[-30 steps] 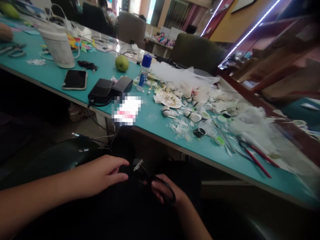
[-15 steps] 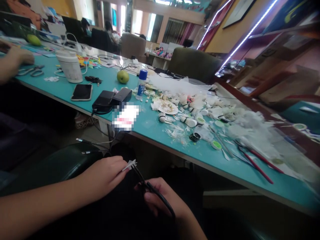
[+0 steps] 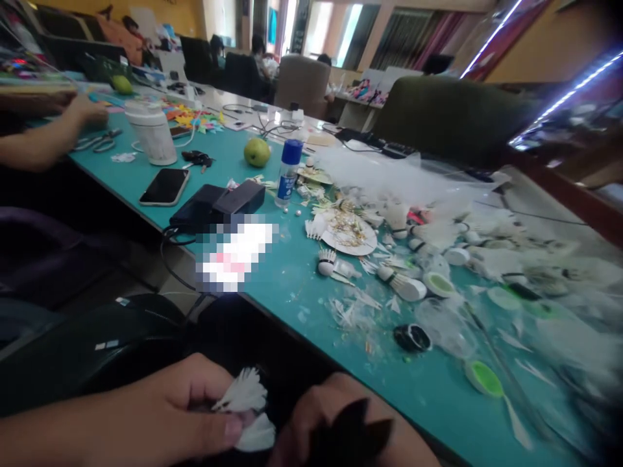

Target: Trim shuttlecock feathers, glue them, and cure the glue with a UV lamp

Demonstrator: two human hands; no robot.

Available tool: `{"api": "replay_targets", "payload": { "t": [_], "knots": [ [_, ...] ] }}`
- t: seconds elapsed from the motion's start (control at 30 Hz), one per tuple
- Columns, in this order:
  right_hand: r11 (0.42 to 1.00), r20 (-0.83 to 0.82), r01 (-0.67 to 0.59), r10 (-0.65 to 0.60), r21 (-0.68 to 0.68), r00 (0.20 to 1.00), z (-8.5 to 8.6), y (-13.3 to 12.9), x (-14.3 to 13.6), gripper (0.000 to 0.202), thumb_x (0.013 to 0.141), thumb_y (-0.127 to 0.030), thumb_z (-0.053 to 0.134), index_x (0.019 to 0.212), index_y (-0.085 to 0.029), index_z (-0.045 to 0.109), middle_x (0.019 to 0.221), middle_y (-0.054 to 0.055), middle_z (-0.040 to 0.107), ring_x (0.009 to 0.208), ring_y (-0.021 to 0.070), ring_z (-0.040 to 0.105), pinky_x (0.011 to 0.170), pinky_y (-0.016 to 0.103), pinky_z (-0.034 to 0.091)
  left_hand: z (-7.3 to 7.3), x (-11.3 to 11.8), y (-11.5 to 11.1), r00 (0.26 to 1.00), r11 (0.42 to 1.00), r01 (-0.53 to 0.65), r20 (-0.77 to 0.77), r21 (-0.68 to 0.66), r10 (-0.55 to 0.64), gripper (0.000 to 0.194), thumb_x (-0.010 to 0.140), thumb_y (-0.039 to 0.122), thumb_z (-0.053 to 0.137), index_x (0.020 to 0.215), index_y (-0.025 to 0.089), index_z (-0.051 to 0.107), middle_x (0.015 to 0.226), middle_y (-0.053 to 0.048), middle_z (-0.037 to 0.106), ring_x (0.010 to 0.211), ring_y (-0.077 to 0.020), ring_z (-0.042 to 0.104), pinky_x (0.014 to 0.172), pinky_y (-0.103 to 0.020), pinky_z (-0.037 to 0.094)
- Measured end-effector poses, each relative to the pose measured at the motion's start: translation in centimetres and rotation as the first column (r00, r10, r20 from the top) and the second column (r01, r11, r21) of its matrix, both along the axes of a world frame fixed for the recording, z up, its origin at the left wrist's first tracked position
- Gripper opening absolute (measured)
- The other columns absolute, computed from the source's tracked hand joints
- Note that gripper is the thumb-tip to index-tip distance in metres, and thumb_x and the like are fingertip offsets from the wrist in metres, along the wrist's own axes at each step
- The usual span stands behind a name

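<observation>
My left hand (image 3: 195, 405) is closed, with thumb and fingers pinching white feather pieces (image 3: 244, 392) that have ragged, fringed edges. They fan out towards my right hand. My right hand (image 3: 318, 418) is curled close by at the bottom, blurred and partly hidden. A dark, pointed shape (image 3: 353, 436) lies in front of it; whether the hand grips this I cannot tell. Both hands are below the near edge of the teal table (image 3: 292, 285). On it are shuttlecocks (image 3: 327, 261), loose feather bits (image 3: 353, 308) and a white plate (image 3: 353, 240) with small gold-coloured pieces.
A blue-capped bottle (image 3: 288, 175), a green fruit (image 3: 257, 152), a phone (image 3: 164, 187) and a black box (image 3: 239, 198) stand along the table. Green-lined lids (image 3: 485, 378) and a black ring-shaped item (image 3: 412, 337) lie at right. Another person's arm (image 3: 53, 133) rests at far left.
The view has turned and moved nearer the table. Both hands now appear lower. The black-handled tool seen in my right hand earlier is no longer clearly visible; more of the white feather pieces shows.
</observation>
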State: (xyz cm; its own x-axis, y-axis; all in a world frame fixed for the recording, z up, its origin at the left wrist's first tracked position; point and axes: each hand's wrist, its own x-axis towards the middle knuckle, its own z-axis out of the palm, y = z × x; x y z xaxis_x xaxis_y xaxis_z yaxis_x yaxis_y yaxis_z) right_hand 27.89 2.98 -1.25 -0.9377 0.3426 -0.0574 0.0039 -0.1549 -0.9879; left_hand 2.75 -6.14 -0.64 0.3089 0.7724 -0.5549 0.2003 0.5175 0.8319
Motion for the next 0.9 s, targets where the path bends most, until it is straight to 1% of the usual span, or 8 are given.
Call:
{"api": "replay_targets", "payload": {
  "t": [0.03, 0.07, 0.17, 0.33, 0.47, 0.6, 0.73, 0.9],
  "knots": [
    [0.994, -0.057, 0.105, -0.105, -0.011, 0.993, 1.2, 0.2, 0.0, 0.021, 0.084, -0.039, 0.074, 0.085, -0.022, 0.063, 0.087, 0.008, 0.078, 0.078, 0.0214, 0.074, 0.068, 0.030, 0.056, 0.8, 0.6, 0.4, 0.997, 0.998, -0.020, 0.078, -0.060, 0.025, 0.046, 0.078, 0.064, 0.069, 0.091, 0.020, 0.071, 0.073, 0.002, 0.057, 0.063, -0.0121, 0.042, 0.056, -0.022, 0.031],
    [0.971, -0.092, 0.238, -0.238, -0.014, 0.967, 2.1, 0.3, 0.0, 0.016, 0.085, -0.030, 0.074, 0.089, -0.024, 0.060, 0.091, 0.006, 0.077, 0.078, 0.0197, 0.073, 0.068, 0.030, 0.056, 1.6, 1.1, 0.8, 0.985, 0.993, 0.073, 0.164, -0.097, -0.057, 0.046, 0.078, 0.064, 0.069, 0.089, 0.019, 0.070, 0.071, 0.003, 0.053, 0.061, -0.0113, 0.038, 0.054, -0.023, 0.027],
    [0.836, -0.190, 0.545, -0.526, 0.065, 0.829, 3.2, -0.9, -0.2, 0.028, 0.083, -0.015, 0.074, 0.097, -0.028, 0.054, 0.105, 0.005, 0.076, 0.076, 0.0157, 0.069, 0.068, 0.030, 0.056, 3.6, 2.1, 1.6, 0.958, 0.994, 0.067, 0.283, -0.084, -0.041, 0.050, 0.071, 0.067, 0.073, 0.088, 0.020, 0.065, 0.065, 0.005, 0.046, 0.058, -0.0108, 0.033, 0.052, -0.023, 0.022],
    [0.814, -0.223, 0.580, -0.560, 0.033, 0.798, 2.5, -5.7, -0.4, 0.035, 0.079, -0.026, 0.080, 0.101, -0.025, 0.052, 0.110, 0.009, 0.074, 0.081, 0.0177, 0.071, 0.072, 0.031, 0.057, 4.4, 3.0, 1.2, 0.909, 0.971, 0.223, 0.343, 0.081, -0.237, 0.041, 0.076, 0.057, 0.074, 0.079, 0.016, 0.066, 0.061, 0.005, 0.042, 0.056, -0.0102, 0.031, 0.052, -0.025, 0.018],
    [0.658, -0.214, 0.750, -0.726, 0.059, 0.654, 2.7, -8.7, -0.4, 0.037, 0.076, -0.026, 0.082, 0.095, -0.024, 0.049, 0.094, 0.005, 0.074, 0.074, 0.0155, 0.070, 0.066, 0.026, 0.055, 4.0, 3.4, 0.5, 0.860, 0.941, 0.310, 0.381, 0.138, -0.340, 0.039, 0.083, 0.052, 0.070, 0.074, 0.015, 0.064, 0.058, 0.006, 0.037, 0.054, -0.0095, 0.025, 0.051, -0.027, 0.014],
    [0.613, -0.180, 0.745, -0.728, 0.263, 0.662, 2.9, -9.0, -0.5, 0.036, 0.072, -0.025, 0.083, 0.093, -0.022, 0.054, 0.083, 0.001, 0.069, 0.072, 0.0150, 0.067, 0.067, 0.026, 0.055, 4.1, 3.3, 0.2, 0.828, 0.890, 0.392, 0.333, 0.232, -0.451, 0.037, 0.089, 0.048, 0.064, 0.077, 0.014, 0.065, 0.063, 0.005, 0.038, 0.059, -0.0105, 0.028, 0.055, -0.026, 0.016],
    [0.591, -0.168, 0.695, -0.699, 0.410, 0.695, 3.6, -7.2, -0.5, 0.033, 0.074, -0.025, 0.080, 0.096, -0.021, 0.056, 0.081, 0.001, 0.066, 0.071, 0.0138, 0.064, 0.065, 0.025, 0.053, 4.1, 2.9, 0.6, 0.850, 0.879, 0.382, 0.264, 0.285, -0.455, 0.040, 0.093, 0.049, 0.058, 0.072, 0.015, 0.060, 0.062, 0.006, 0.037, 0.057, -0.0101, 0.027, 0.053, -0.026, 0.017],
    [0.547, 0.048, 0.477, -0.690, 0.688, 0.722, 7.1, -3.6, -0.3, 0.025, 0.081, -0.022, 0.072, 0.100, -0.020, 0.056, 0.083, 0.001, 0.067, 0.072, 0.0150, 0.065, 0.067, 0.027, 0.052, 3.5, 3.0, 1.7, 0.895, 0.875, 0.324, 0.184, 0.360, -0.407, 0.050, 0.094, 0.056, 0.053, 0.063, 0.018, 0.045, 0.058, 0.006, 0.034, 0.053, -0.0096, 0.026, 0.049, -0.026, 0.017]
  ]
}}
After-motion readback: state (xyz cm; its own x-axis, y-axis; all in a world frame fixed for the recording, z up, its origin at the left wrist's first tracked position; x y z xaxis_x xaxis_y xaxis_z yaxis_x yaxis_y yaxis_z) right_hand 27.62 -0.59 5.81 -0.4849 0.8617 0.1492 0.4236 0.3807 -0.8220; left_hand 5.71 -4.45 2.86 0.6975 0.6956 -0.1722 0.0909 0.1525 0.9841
